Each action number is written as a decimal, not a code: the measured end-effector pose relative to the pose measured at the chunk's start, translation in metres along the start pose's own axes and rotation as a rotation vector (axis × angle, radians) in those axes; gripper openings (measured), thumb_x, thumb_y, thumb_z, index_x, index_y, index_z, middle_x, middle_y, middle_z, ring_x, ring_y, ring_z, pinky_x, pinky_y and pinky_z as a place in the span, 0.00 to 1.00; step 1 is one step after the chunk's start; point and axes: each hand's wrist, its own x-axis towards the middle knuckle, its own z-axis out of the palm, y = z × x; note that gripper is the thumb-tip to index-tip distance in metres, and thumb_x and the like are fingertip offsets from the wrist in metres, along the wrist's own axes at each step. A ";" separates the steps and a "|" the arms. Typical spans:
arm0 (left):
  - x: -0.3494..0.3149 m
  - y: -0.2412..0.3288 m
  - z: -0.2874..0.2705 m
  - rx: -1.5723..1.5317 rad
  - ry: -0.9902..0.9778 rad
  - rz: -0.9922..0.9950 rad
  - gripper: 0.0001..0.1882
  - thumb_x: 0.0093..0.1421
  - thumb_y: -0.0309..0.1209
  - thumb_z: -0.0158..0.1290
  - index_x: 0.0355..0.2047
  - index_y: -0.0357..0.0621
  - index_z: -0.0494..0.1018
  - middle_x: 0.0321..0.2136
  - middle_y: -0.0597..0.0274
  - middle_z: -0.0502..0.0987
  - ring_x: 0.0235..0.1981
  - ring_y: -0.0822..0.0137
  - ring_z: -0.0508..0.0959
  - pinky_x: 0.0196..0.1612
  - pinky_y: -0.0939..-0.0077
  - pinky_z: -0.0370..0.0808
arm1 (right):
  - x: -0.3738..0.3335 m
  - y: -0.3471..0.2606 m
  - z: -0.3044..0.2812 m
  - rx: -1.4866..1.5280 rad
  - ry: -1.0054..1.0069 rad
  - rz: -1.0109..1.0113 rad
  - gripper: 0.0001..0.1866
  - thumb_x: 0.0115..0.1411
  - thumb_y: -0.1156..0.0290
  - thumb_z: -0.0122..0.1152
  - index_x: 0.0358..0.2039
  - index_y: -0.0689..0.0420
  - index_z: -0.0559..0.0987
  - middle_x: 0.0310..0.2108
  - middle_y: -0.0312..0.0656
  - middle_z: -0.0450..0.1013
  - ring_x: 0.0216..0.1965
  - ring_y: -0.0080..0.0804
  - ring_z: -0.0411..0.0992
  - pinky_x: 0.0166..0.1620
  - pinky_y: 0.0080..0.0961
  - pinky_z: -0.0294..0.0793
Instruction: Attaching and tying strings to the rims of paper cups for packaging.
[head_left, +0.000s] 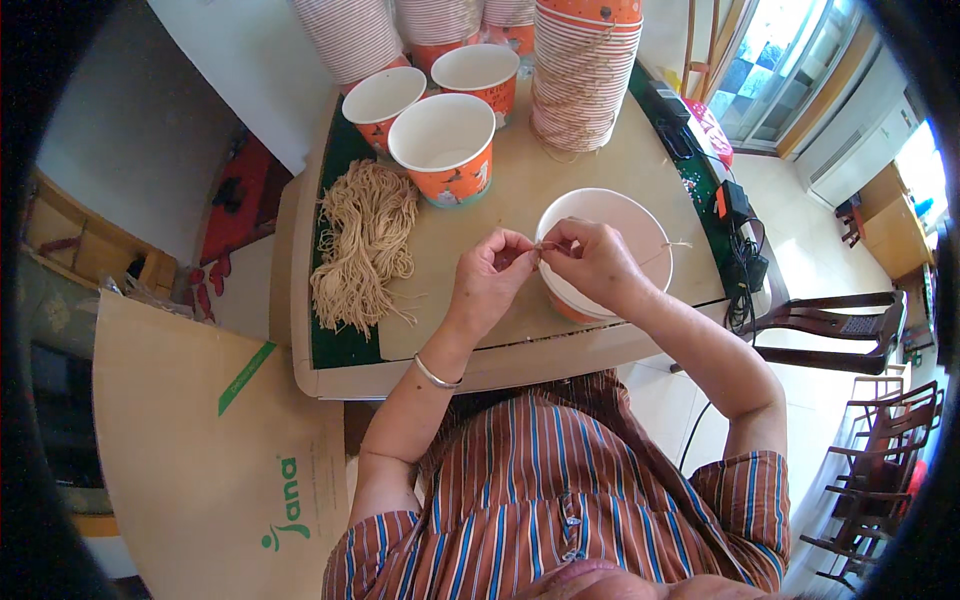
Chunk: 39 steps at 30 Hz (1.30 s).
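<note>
Both hands meet above the white round paper bowl [604,245]: the left hand [490,275] and the right hand [592,262] each pinch a thin beige string [668,247] between pressed-together fingers [523,248].

Bright daylight throughout, entering from the window [775,60] beyond the far right corner of the worktop [560,180]. Slightly overexposed there and on the pale floor at the right. Even, soft light on the worktop, with only faint shadows under the hands [545,265] and beside the paper cups [443,145]. Dimmer along the left side. Strong fisheye bending of straight edges toward the rim, with black vignette in all corners. Sharp at centre, softer near the rim.
</note>
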 end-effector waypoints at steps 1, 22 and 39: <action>0.000 0.000 0.000 0.000 0.000 0.000 0.04 0.63 0.24 0.57 0.37 0.37 0.75 0.31 0.69 0.78 0.32 0.81 0.76 0.38 0.84 0.75 | 0.000 0.001 0.000 -0.009 0.005 -0.009 0.08 0.57 0.72 0.65 0.35 0.62 0.82 0.28 0.43 0.79 0.30 0.29 0.78 0.37 0.26 0.78; 0.002 0.004 -0.001 -0.097 -0.049 -0.027 0.03 0.63 0.23 0.55 0.36 0.36 0.75 0.30 0.68 0.78 0.33 0.80 0.77 0.39 0.83 0.75 | 0.005 0.006 -0.002 0.155 -0.114 0.029 0.06 0.60 0.72 0.63 0.35 0.60 0.80 0.25 0.32 0.75 0.28 0.15 0.70 0.32 0.17 0.72; -0.001 0.006 0.004 0.113 0.118 0.074 0.04 0.60 0.22 0.59 0.33 0.40 0.74 0.29 0.70 0.75 0.30 0.79 0.74 0.36 0.82 0.75 | 0.006 -0.012 -0.016 0.463 -0.285 0.460 0.05 0.60 0.73 0.63 0.36 0.59 0.81 0.20 0.27 0.66 0.19 0.12 0.58 0.21 0.13 0.55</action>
